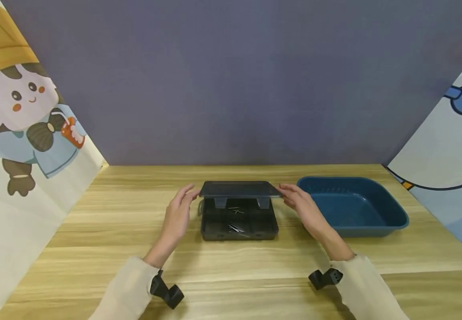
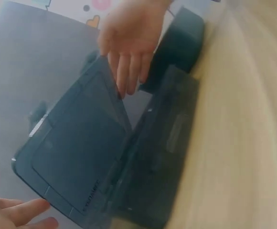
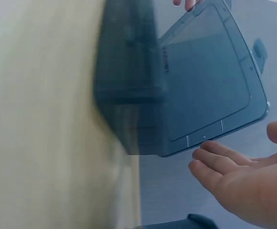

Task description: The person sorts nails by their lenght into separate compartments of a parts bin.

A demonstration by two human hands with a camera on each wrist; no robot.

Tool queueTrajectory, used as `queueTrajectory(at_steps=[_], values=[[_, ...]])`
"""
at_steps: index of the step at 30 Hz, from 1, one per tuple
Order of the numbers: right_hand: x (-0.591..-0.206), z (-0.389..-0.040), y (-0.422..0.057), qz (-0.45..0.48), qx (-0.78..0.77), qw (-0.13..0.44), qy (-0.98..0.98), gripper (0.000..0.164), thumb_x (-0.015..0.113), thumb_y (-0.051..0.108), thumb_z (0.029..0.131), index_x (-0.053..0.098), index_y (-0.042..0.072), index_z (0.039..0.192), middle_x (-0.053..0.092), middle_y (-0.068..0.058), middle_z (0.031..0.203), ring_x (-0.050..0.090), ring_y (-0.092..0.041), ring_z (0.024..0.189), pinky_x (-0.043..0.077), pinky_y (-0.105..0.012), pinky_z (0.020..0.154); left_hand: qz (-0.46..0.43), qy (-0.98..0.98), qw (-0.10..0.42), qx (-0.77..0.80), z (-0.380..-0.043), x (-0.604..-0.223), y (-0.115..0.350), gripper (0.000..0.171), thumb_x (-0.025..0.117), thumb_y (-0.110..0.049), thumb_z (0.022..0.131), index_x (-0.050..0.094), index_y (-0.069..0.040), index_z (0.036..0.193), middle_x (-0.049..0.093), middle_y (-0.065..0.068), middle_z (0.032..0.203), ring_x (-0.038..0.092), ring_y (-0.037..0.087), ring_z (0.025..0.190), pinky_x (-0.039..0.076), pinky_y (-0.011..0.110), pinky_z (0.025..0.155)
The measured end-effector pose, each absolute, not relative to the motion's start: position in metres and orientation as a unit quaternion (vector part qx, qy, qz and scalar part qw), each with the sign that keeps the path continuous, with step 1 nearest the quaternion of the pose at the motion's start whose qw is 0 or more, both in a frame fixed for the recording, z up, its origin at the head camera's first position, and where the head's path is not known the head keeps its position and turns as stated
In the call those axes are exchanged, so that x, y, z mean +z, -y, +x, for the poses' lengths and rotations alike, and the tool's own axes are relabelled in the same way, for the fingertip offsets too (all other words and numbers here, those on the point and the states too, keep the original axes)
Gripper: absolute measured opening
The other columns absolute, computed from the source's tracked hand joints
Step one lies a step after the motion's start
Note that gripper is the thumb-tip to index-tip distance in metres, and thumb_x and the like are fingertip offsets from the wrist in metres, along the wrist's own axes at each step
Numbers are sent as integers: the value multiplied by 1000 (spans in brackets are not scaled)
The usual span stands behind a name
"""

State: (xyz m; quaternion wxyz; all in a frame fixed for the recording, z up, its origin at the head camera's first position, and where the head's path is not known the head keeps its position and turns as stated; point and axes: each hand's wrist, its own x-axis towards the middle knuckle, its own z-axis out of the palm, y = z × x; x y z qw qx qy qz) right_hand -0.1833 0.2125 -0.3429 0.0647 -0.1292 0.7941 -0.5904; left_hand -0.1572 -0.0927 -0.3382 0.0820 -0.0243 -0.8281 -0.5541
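A dark, see-through plastic compartment box (image 1: 214, 224) sits on the table with its hinged lid (image 1: 239, 189) raised at a slant. Thin silver metal pieces (image 1: 236, 228) lie near its front, and small brass-coloured pieces (image 1: 235, 210) lie farther back; their exact kind is too small to tell. At the lid's left edge is my left hand (image 1: 178, 215), its extended fingertips against the rim. My right hand (image 1: 304, 212) is at the opposite edge, fingers (image 3: 219, 160) fairly straight and touching the rim from outside. Neither hand curls round the lid.
To the right of the box stands a blue plastic basin (image 1: 391, 231), close beside my right hand. A grey-blue wall (image 1: 239, 89) rises behind the wooden table (image 1: 231, 275). Cartoon-printed panels (image 1: 38, 129) flank both sides.
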Motion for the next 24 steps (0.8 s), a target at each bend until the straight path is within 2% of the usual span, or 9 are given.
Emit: queueTrajectory(at_steps=[1,3,5,9,14,18,20,22,24], values=[[-345,-181,-212,-131,-588,62,-796,54,27,30,105,24,-5,147,26,-23,153,24,-38,142,21,-55,115,-27,835,84,-543,-154,-340,93,45,29,-23,103,42,-7,143,57,15,134,55,32,115,42,47,101],[-349,-178,-211,-139,-570,49,-808,55,27,30,106,25,-7,146,29,-26,151,26,-39,141,23,-55,114,-29,847,89,-523,-151,-345,94,45,28,-24,103,42,-8,142,58,14,133,57,31,90,43,42,90],[-352,-176,-209,-141,-544,38,-826,56,29,32,105,27,-8,145,31,-27,150,29,-40,139,26,-56,112,-29,856,93,-508,-148,-349,94,44,28,-23,103,42,-7,143,59,13,132,46,27,65,41,38,75],[-355,-174,-205,-132,-486,33,-863,57,32,34,105,32,-8,143,36,-27,147,35,-42,136,31,-56,109,-22,868,83,-489,-146,-357,94,44,28,-24,104,41,-8,143,60,12,130,35,14,52,39,32,62],[-359,-174,-202,-129,-463,42,-876,55,35,32,104,33,-8,142,41,-29,143,40,-42,132,35,-55,107,-29,880,76,-467,-145,-363,91,43,31,-23,104,41,-7,143,61,18,127,29,10,43,33,26,43],[-364,-173,-201,-137,-462,62,-874,58,40,31,103,29,-8,144,39,-30,144,42,-42,131,39,-53,104,-44,893,82,-440,-143,-367,89,43,34,-22,103,42,-4,141,70,20,102,30,8,39,39,25,46],[-365,-172,-200,-137,-452,68,-879,61,43,33,102,27,-8,145,37,-29,146,41,-42,132,41,-52,103,-56,899,89,-426,-141,-369,87,42,37,-21,103,44,-2,140,70,20,98,43,12,42,49,30,56],[-366,-171,-199,-135,-439,69,-886,63,45,34,101,27,-7,145,36,-28,147,40,-42,133,41,-52,103,-66,903,95,-414,-140,-369,86,41,39,-20,102,45,-1,138,71,19,97,61,18,55,56,36,65],[-366,-172,-198,-131,-427,68,-892,65,49,34,99,27,-7,145,37,-28,146,39,-42,133,41,-52,103,-71,906,101,-405,-140,-369,85,40,42,-20,101,46,0,136,64,25,117,70,31,80,56,45,80]])
